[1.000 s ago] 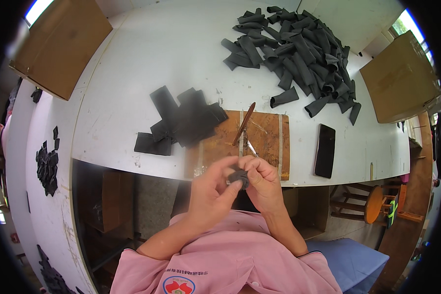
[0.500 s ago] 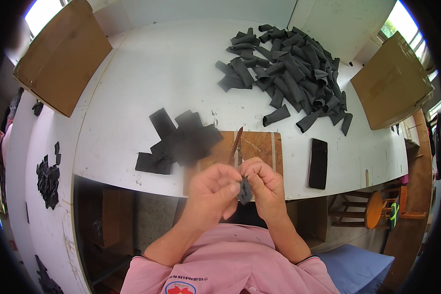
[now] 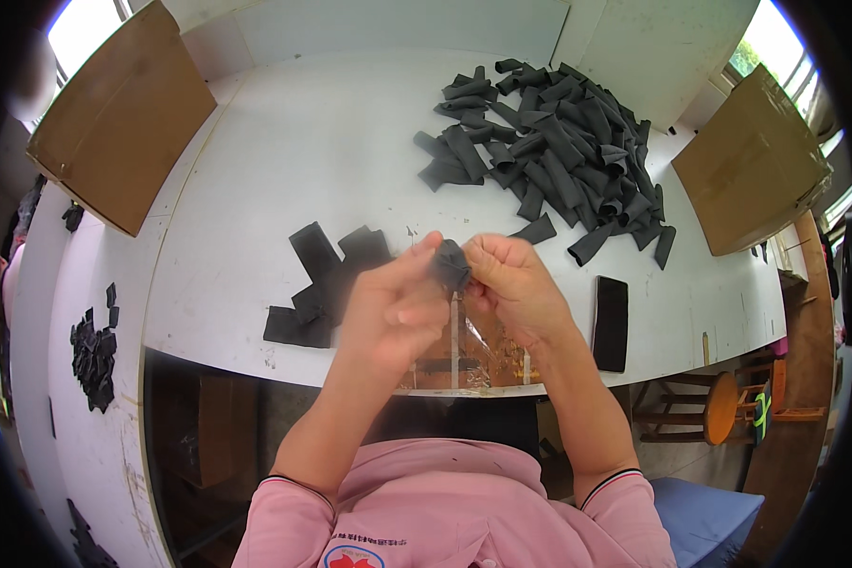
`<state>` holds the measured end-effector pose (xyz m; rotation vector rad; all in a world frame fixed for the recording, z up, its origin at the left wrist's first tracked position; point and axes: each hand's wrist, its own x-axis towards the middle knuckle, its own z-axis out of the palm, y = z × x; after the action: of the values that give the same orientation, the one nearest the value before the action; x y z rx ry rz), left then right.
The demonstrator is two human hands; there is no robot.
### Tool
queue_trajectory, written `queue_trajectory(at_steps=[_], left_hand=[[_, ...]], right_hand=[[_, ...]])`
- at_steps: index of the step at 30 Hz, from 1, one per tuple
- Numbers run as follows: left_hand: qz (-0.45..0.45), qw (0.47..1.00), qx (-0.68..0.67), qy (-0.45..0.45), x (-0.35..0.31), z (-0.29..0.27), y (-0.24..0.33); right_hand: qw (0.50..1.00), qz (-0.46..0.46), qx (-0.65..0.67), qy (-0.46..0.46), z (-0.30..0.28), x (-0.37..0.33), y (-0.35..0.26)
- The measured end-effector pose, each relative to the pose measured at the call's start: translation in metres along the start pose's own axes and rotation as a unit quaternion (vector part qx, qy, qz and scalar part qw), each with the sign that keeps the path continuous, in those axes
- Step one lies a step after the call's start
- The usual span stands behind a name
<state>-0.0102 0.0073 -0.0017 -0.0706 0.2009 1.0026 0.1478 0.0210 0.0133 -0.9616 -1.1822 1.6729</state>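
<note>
A small dark grey fabric piece [image 3: 452, 265], bunched up, is held between my two hands above the brown board [image 3: 431, 352] at the table's front edge. My left hand [image 3: 393, 308] pinches it from the left with thumb and fingers, slightly smeared by motion. My right hand [image 3: 516, 282] grips its right side with bent fingers. Left of my hands lie several flat dark fabric pieces [image 3: 314, 254], overlapping and partly hidden behind my left hand. Farther back on the right is a large heap of dark grey fabric tubes [image 3: 577, 142].
A black phone [image 3: 611, 324] lies right of the board. Cardboard boxes stand at the far left [image 3: 123, 118] and right [image 3: 753, 166]. More dark scraps [image 3: 93, 360] lie on the left side table. A wooden stool [image 3: 721, 407] and a blue box-like thing [image 3: 705, 516] are at the lower right.
Both hands have moved forward, away from my body, carrying the fabric piece up over the board. The reddish-brown pointed tool seen on the board before is now hidden behind my hands.
</note>
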Motion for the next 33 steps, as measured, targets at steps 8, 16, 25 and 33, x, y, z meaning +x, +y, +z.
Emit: queue_trajectory(at_steps=[8, 16, 25, 33], left_hand=[[-0.014, 0.984, -0.159, 0.076, 0.013, -0.015, 0.005], [0.140, 0.917, 0.371, 0.051, 0.002, -0.036, -0.016], [0.387, 0.683, 0.618, -0.043, -0.001, -0.008, -0.015], [0.351, 0.806, 0.476, -0.019, -0.002, -0.026, -0.020]], right_hand=[[0.999, 0.052, -0.009, -0.015, -0.004, 0.010, 0.023], [0.991, 0.061, 0.121, 0.000, -0.013, -0.008, 0.057], [0.933, -0.242, -0.243, 0.108, 0.006, -0.021, 0.016], [0.763, -0.290, -0.576, 0.039, -0.008, -0.010, 0.041]])
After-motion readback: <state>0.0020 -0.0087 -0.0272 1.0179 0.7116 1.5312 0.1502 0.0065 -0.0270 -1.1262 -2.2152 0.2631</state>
